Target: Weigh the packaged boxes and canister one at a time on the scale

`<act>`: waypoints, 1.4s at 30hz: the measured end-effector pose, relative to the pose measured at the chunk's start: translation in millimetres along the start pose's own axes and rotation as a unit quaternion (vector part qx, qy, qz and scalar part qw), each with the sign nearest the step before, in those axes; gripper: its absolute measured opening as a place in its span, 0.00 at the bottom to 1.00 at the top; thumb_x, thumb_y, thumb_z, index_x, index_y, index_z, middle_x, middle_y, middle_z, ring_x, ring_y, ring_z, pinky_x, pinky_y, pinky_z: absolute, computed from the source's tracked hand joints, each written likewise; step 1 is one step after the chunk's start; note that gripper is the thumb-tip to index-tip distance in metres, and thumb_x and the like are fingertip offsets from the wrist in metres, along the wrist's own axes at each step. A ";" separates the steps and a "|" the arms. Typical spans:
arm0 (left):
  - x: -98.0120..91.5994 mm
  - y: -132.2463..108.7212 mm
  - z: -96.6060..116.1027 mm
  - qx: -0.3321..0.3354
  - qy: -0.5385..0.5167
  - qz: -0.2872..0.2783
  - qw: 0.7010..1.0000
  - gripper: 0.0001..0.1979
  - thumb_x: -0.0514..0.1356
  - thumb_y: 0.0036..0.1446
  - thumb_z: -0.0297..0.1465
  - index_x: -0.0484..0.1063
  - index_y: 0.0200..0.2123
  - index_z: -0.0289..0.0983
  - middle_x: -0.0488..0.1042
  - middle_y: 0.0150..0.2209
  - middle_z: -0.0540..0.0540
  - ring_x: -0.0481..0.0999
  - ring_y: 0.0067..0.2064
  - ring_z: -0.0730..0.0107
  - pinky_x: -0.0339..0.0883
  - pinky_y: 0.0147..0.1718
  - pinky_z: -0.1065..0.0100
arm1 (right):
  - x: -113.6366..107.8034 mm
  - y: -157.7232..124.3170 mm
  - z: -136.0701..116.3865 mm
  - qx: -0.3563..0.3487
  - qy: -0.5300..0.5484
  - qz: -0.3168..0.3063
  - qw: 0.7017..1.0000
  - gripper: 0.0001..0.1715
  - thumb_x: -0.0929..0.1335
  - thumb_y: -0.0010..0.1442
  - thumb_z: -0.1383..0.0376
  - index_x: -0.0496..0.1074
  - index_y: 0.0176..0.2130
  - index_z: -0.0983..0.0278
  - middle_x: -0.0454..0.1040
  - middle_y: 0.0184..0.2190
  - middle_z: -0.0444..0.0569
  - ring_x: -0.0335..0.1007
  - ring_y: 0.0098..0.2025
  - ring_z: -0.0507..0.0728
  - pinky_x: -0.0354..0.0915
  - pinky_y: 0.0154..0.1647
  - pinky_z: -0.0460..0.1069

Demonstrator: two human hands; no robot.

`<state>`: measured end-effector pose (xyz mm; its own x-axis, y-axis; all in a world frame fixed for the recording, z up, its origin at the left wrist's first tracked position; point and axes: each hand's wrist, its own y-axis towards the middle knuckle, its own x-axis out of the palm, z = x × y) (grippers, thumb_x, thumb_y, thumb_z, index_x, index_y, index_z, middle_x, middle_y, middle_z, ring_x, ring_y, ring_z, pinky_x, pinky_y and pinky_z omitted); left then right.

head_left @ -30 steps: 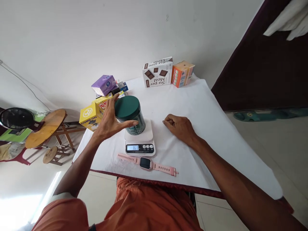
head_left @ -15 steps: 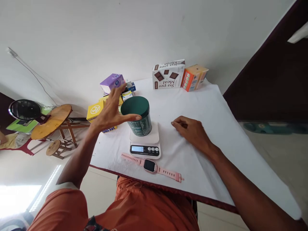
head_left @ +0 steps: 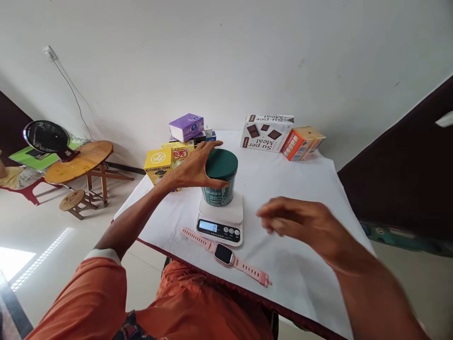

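A dark green lidded canister [head_left: 220, 192] is on the white plate of a digital kitchen scale [head_left: 222, 213], whose lit display appears to show 0. My left hand [head_left: 196, 169] is closed around the canister's upper part, with the thumb across the near side and the fingers at the far side. My right hand [head_left: 299, 221] hovers to the right of the scale, slightly blurred. Its fingers are curled in and nothing shows in them. In front of the scale, a pink-strapped smartwatch [head_left: 224, 254] lies stretched out, its screen dark.
Yellow boxes [head_left: 158, 163] and a purple tissue pack [head_left: 187, 126] are grouped at the table's back left. A white Su-per Meal box [head_left: 267, 134] and an orange box [head_left: 300, 142] stand at the back right. Beyond the table's left side are a stool [head_left: 75, 200] and a fan [head_left: 47, 137].
My left hand has moved right and gone from open beside the canister to closed around it. My right hand has lifted off the cloth towards me. The view has shifted a little.
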<state>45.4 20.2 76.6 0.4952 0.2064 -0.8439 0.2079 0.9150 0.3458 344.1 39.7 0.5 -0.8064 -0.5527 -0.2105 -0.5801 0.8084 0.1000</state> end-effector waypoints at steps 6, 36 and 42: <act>-31.8 -1.4 -13.4 -0.031 0.049 0.079 0.995 0.47 0.75 0.45 0.44 0.62 0.67 0.43 0.69 0.65 0.38 0.70 0.65 0.43 0.67 0.64 0.43 | 9.9 33.7 44.5 0.054 0.068 0.080 0.993 0.22 0.77 0.53 0.44 0.78 0.30 0.60 0.72 0.24 0.46 0.66 0.26 0.53 0.62 0.25 0.49; -19.6 -3.0 -81.1 -0.115 0.188 -0.039 0.975 0.42 0.72 0.43 0.43 0.67 0.62 0.44 0.69 0.54 0.38 0.70 0.58 0.38 0.61 0.61 0.37 | 7.5 30.4 79.7 0.097 0.013 0.120 0.988 0.22 0.75 0.55 0.45 0.76 0.31 0.61 0.70 0.25 0.44 0.64 0.26 0.52 0.61 0.25 0.48; -24.4 -7.2 -79.3 -0.090 0.164 -0.002 0.982 0.41 0.74 0.41 0.43 0.70 0.60 0.44 0.70 0.56 0.36 0.69 0.60 0.33 0.60 0.62 0.33 | 6.6 30.8 79.4 0.110 0.030 0.099 0.989 0.23 0.75 0.56 0.45 0.75 0.33 0.61 0.70 0.26 0.43 0.64 0.26 0.51 0.61 0.25 0.47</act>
<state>-35.0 36.0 62.1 0.1895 0.2764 -0.9422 0.0412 0.9565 0.2889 330.1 77.0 -75.0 -0.9103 -0.3857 -0.1503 -0.3771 0.9225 -0.0828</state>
